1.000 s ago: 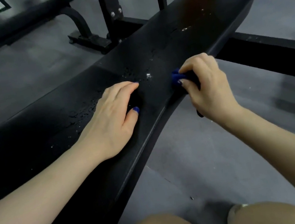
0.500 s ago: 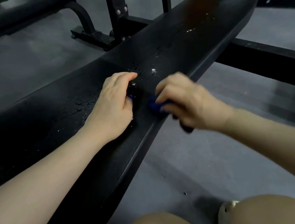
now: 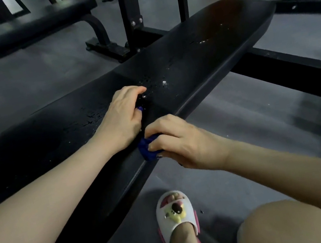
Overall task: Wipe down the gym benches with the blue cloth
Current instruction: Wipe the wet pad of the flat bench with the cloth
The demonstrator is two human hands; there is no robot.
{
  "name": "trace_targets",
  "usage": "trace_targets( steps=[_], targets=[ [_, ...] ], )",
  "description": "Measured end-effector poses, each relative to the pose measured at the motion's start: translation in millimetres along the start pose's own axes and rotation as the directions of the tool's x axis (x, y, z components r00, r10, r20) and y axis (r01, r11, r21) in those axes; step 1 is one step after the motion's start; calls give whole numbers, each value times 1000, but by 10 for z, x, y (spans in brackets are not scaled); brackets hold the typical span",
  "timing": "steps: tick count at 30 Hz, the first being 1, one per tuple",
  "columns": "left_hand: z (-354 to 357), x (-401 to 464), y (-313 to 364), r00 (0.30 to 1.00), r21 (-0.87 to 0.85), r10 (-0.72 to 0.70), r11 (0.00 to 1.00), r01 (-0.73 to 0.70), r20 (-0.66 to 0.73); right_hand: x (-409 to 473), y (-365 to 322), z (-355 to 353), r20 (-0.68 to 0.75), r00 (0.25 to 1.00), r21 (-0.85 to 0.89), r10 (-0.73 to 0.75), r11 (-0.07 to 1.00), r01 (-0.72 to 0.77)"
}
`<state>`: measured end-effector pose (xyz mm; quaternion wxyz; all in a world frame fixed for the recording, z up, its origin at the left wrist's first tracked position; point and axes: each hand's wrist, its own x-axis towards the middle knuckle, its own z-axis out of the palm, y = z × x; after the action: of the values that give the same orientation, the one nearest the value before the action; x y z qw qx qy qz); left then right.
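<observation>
A long black padded gym bench (image 3: pixel 217 47) runs from lower left to upper right, with water droplets near its middle. My right hand (image 3: pixel 177 142) grips a bunched blue cloth (image 3: pixel 148 148) against the bench's near edge. My left hand (image 3: pixel 123 115) rests on top of the pad just beyond it, fingers curled down onto the surface; I cannot see anything in it.
A second black bench (image 3: pixel 21 28) stands at the upper left on a curved leg. Black steel uprights (image 3: pixel 130 9) and frame bars (image 3: pixel 296 67) rise behind and to the right. Grey floor surrounds them. My knees and a white slipper (image 3: pixel 177 214) are below.
My right hand has slid the blue cloth along the bench's near edge toward me, down and left. My left hand's fingers have curled from flat. The view has tilted down.
</observation>
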<state>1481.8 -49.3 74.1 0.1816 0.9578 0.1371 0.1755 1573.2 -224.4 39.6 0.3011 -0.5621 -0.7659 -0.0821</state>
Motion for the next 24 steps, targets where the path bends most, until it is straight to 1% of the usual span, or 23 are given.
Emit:
trace_targets(
  steps=[1, 2, 3, 4, 6, 7, 8, 9, 10, 12, 14, 16, 17, 18, 20, 21, 22, 23, 24],
  targets=[
    [-7, -4, 4, 1000, 6, 6, 1000, -6, 0, -48, 85, 8, -56, 998, -41, 40, 998, -42],
    [-14, -13, 14, 1000, 11, 9, 1000, -9, 11, -105, 161, 24, -141, 984, -63, 109, 991, -119],
    [-17, -11, 28, 999, 18, 13, 1000, -13, 31, -166, 241, 44, -244, 949, -56, 199, 974, -218],
    [-24, 1, 38, 998, 28, 20, 999, -21, 52, -216, 319, 55, -351, 890, -23, 290, 948, -318],
    [-35, 55, 52, 995, 54, 42, 997, -47, 87, -285, 442, 77, -536, 723, 78, 436, 878, -472],
    [-29, 105, 62, 994, 68, 63, 995, -69, 93, -303, 469, 98, -603, 633, 139, 485, 845, -516],
    [-17, 174, 76, 992, 80, 86, 992, -93, 89, -311, 471, 139, -645, 561, 198, 519, 823, -533],
    [2, 262, 101, 991, 88, 107, 990, -113, 77, -307, 442, 207, -669, 525, 232, 526, 819, -524],
    [28, 361, 128, 990, 92, 124, 987, -130, 64, -297, 388, 303, -682, 528, 232, 506, 834, -500],
    [112, 557, 176, 988, 93, 139, 985, -145, 63, -266, 263, 523, -682, 589, 180, 433, 881, -438],
    [219, 692, 187, 989, 90, 128, 987, -134, 77, -262, 251, 650, -684, 625, 146, 377, 910, -389],
    [304, 736, 172, 990, 86, 119, 988, -126, 78, -287, 376, 660, -695, 629, 128, 348, 921, -369],
    [334, 731, 164, 991, 87, 115, 989, -121, 71, -316, 488, 629, -713, 597, 140, 367, 909, -392],
    [347, 716, 157, 991, 92, 110, 989, -117, 70, -345, 631, 573, -742, 526, 180, 416, 879, -442],
    [353, 687, 144, 991, 98, 106, 989, -113, 76, -403, 972, 396, -786, 304, 309, 539, 768, -561],
    [354, 681, 139, 991, 99, 107, 989, -114, 76, -428, 1129, 308, -788, 209, 365, 579, 713, -598],
    [357, 679, 139, 991, 99, 107, 989, -114, 75, -438, 1238, 240, -783, 153, 400, 603, 677, -618],
    [365, 682, 139, 991, 97, 109, 989, -115, 73, -440, 1287, 203, -778, 131, 415, 614, 660, -627],
    [367, 686, 142, 992, 93, 109, 989, -116, 70, -429, 1269, 199, -771, 138, 418, 622, 657, -628]
  ],
)
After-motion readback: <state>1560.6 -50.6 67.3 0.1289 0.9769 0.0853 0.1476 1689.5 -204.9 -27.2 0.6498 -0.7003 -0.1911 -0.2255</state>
